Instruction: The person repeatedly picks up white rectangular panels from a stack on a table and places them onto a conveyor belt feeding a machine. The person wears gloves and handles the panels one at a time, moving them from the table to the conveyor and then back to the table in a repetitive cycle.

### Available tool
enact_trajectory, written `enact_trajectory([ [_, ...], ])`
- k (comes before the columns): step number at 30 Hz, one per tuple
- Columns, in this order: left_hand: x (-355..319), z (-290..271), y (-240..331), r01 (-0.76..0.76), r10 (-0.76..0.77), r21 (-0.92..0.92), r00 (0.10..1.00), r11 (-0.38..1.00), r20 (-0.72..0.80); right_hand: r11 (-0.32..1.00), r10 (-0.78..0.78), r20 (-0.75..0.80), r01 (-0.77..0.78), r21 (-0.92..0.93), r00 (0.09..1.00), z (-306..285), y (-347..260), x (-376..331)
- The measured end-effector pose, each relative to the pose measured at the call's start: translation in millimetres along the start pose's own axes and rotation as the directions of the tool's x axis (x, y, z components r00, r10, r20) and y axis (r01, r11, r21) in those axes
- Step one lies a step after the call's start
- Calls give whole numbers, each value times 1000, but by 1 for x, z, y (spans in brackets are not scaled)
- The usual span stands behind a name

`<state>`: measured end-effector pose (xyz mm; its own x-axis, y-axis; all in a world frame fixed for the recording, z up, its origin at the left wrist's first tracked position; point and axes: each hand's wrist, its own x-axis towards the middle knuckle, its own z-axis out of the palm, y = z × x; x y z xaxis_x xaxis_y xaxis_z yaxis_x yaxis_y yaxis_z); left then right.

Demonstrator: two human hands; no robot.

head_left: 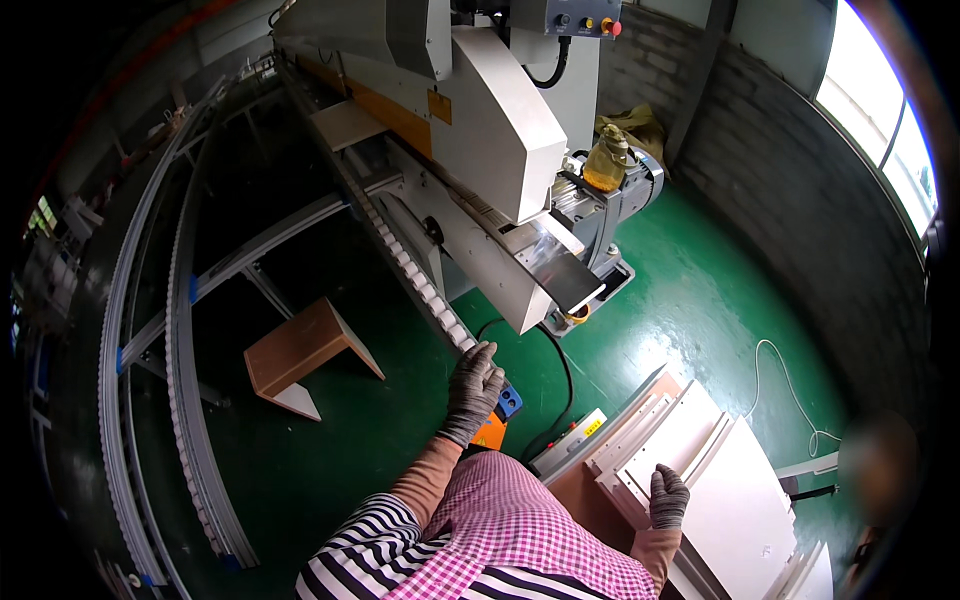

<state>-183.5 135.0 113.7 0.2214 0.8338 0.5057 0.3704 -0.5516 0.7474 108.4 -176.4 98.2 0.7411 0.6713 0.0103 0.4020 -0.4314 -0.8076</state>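
My left hand (474, 392), in a grey work glove, is closed at the near end of a roller rail (424, 288). Its curled fingers hide whether they grip the rail end or anything else. To my right, my right hand (669, 498), gloved the same way, is loosely curled with nothing visible in it. It is over a stack of white panels (735, 490), and I cannot tell whether it touches them. Ahead stands a large white-and-grey machine (500, 130), with a dark metal plate (562, 272) jutting from its near end.
Left of me run curved roller conveyor tracks (185, 400). A brown angled board piece (308, 348) lies between them and the machine. An orange-and-blue box (497, 420) is beside my left hand. A black cable (567, 370) and a white cable (785, 375) cross the green floor (690, 290).
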Motion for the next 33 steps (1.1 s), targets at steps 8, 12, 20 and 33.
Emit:
enact_trajectory([
  [8,-8,5,-23,-36,39,111,999,993,-26,962,139,200,-180,206,970,32,-33,-5],
  [12,-12,3,-30,-34,39,120,998,992,-41,946,187,286,-250,205,940,35,-62,-5],
  [20,-15,-10,-19,4,-2,113,1000,994,-18,950,56,341,-155,271,938,57,-61,3],
  [33,-37,-53,-21,161,-149,211,986,964,-70,905,40,564,-269,329,825,104,-87,47],
])
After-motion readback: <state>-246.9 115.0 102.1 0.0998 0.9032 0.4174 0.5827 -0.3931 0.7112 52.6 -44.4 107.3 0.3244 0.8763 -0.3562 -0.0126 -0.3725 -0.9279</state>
